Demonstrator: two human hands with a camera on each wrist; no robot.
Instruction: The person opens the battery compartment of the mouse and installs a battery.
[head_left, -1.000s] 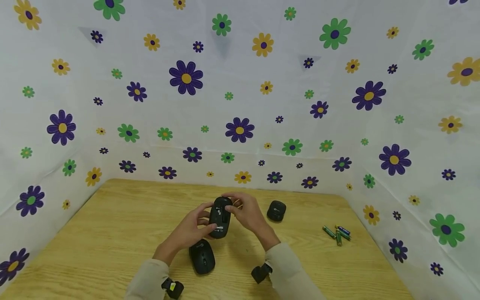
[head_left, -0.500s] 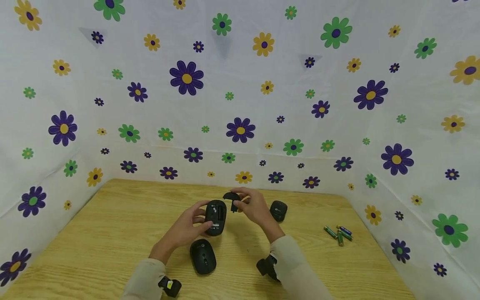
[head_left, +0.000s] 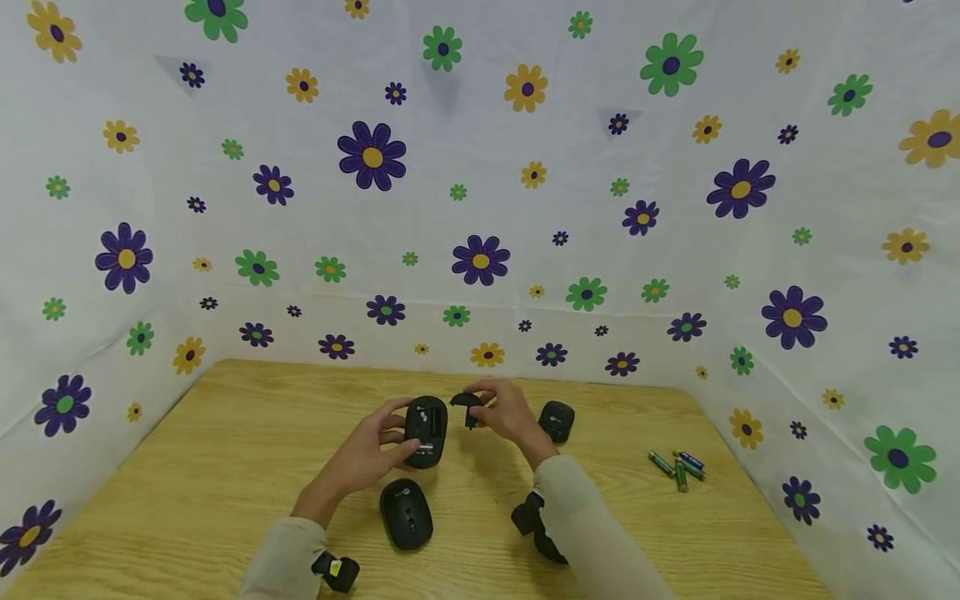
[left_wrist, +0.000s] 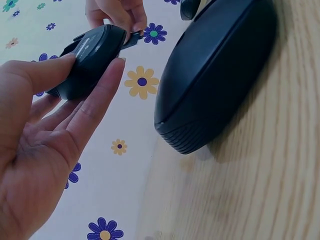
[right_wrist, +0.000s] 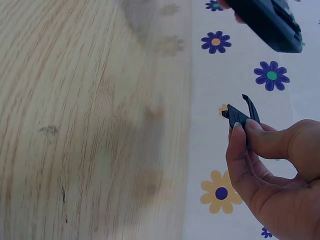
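My left hand (head_left: 369, 450) grips a black computer mouse (head_left: 426, 432) by its sides, underside up toward me, with the battery slot uncovered. Thumb and fingers wrap its edges in the left wrist view. To its right, my right hand (head_left: 507, 412) pinches the black battery cover (head_left: 468, 405), a curved piece with a flat tongue, apart from the mouse. The right wrist view shows this cover (right_wrist: 240, 116) between thumb and fingertips. A second black mouse (head_left: 407, 514) lies top side up on the table below my left hand.
On the wooden table (head_left: 270, 450), a small black rounded case (head_left: 557, 422) stands just beyond my right wrist. Several batteries (head_left: 678, 468), mostly green, lie together at the right. Flower-patterned cloth (head_left: 420, 233) walls the back and sides.
The battery cover has come off the held mouse and moved right in my right hand, exposing the slot. My left hand has shifted slightly left with the mouse.
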